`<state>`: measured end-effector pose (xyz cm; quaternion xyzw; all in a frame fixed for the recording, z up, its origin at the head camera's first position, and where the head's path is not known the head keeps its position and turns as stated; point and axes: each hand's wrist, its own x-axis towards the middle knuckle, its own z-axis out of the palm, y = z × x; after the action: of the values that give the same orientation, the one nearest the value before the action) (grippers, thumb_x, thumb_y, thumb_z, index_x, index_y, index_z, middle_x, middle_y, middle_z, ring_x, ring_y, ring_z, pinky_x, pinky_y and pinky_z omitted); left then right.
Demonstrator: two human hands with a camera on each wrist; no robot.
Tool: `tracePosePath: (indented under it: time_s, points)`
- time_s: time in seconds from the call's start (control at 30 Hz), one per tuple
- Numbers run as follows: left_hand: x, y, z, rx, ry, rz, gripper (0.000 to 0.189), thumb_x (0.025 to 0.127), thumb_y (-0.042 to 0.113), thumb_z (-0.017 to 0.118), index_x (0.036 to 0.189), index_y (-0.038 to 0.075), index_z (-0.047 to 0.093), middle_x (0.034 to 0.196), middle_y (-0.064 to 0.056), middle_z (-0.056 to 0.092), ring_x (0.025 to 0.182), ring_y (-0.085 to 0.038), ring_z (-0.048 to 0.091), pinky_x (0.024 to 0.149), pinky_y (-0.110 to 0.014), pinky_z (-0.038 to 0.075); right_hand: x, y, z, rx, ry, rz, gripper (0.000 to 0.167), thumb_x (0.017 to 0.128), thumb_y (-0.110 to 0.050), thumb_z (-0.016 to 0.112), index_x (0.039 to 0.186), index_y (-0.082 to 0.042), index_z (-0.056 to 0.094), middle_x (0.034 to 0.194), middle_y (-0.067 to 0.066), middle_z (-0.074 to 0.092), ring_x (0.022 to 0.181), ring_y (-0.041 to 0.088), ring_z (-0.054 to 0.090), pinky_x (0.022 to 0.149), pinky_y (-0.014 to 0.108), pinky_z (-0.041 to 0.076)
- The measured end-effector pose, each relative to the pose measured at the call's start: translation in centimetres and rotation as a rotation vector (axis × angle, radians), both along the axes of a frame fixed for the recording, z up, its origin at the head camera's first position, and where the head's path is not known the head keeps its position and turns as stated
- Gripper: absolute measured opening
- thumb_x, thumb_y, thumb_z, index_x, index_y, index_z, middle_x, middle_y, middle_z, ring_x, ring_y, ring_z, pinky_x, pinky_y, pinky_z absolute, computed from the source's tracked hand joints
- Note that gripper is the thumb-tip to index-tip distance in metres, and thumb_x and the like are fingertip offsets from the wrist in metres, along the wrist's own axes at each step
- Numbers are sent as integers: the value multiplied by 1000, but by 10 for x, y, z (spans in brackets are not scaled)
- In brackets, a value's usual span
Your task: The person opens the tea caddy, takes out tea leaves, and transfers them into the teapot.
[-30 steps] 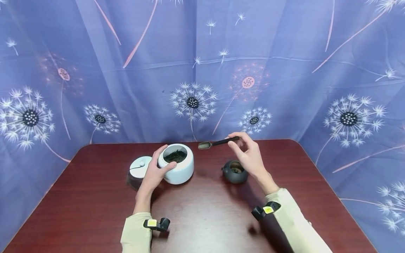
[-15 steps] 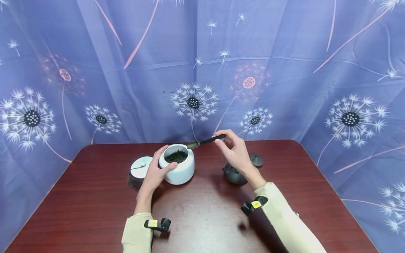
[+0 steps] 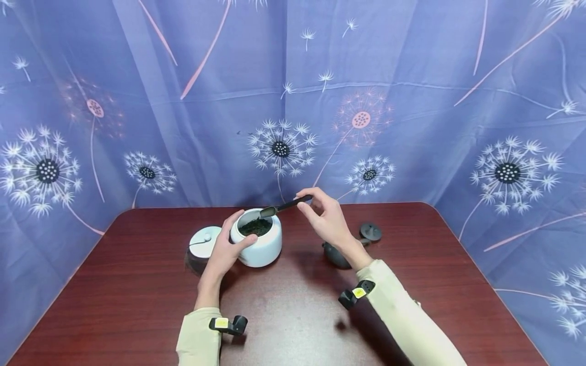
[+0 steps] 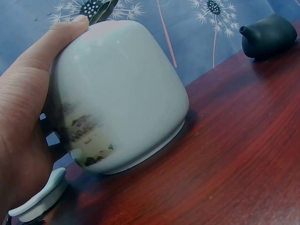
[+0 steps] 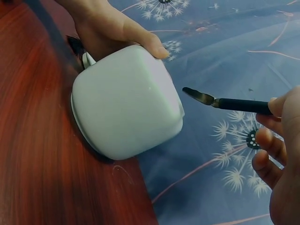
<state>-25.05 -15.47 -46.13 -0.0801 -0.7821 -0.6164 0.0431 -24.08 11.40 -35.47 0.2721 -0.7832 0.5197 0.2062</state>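
My left hand [image 3: 224, 254] holds a white ceramic jar [image 3: 265, 251] at its left side, thumb and fingers spread round the mouth. Dark dried tea leaves [image 3: 255, 227] lie inside. Between thumb and fingers, my right hand [image 3: 330, 223] pinches the black handle of a tea scoop [image 3: 287, 204]. The scoop's metal head is over the right part of the jar's mouth, above the leaves. In the right wrist view, the scoop [image 5: 239, 105] slants toward the jar's rim. A dark teapot [image 3: 335, 257] stands beneath my right forearm, partly hidden by it.
A round dark lid [image 3: 370, 231] lies behind and right of the teapot. Left of the jar, beside my left wrist, rests a white knobbed lid [image 3: 201, 246] with a dark cord. A patterned blue curtain [image 3: 206, 127] hangs behind the reddish-brown table [image 3: 137, 284].
My right hand has moved left with the scoop, from above the teapot's side to the jar, bringing its head over the mouth. The dark lid has come into view. My left hand stays put.
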Motion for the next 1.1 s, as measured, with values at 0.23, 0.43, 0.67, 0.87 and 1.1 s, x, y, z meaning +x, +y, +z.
tracePosePath:
  time_s: [0.23, 0.43, 0.67, 0.87, 1.1]
  points:
    - [2, 1, 0, -2, 5, -1, 80, 84, 32, 78, 153, 25, 37, 158, -1, 34, 145, -23, 32, 118, -50, 24, -1, -11, 1, 36, -28, 17, 19, 93, -2, 65, 112, -4, 67, 68, 16, 61, 51, 7, 39, 55, 27, 36]
    - [1, 1, -1, 6, 9, 6, 80, 83, 31, 80, 152, 25, 39, 156, -1, 36, 143, -22, 35, 118, -47, 25, -20, -17, -21, 47, -76, 36, 21, 95, -7, 65, 115, -8, 67, 110, 13, 71, 61, 9, 53, 60, 31, 42]
    - [-1, 1, 0, 8, 7, 4, 79, 84, 30, 79, 152, 25, 38, 156, -1, 36, 142, -23, 35, 117, -48, 25, -30, -24, -36, 84, -95, 47, 18, 96, -16, 66, 114, -21, 67, 109, 0, 70, 66, 18, 60, 59, 31, 45]
    - [-1, 0, -1, 10, 9, 2, 80, 84, 31, 79, 152, 23, 38, 156, -1, 37, 143, -23, 35, 118, -48, 25, -31, -31, -41, 160, -78, 37, 18, 95, -15, 66, 113, -16, 68, 100, -3, 68, 62, 16, 56, 57, 27, 45]
    - [-1, -1, -1, 6, -7, -6, 78, 86, 28, 77, 153, 26, 36, 158, -2, 34, 144, -24, 34, 118, -49, 25, -29, -39, -46, 287, 8, 21, 17, 95, -16, 65, 112, -19, 69, 102, -8, 68, 72, 9, 57, 66, 26, 48]
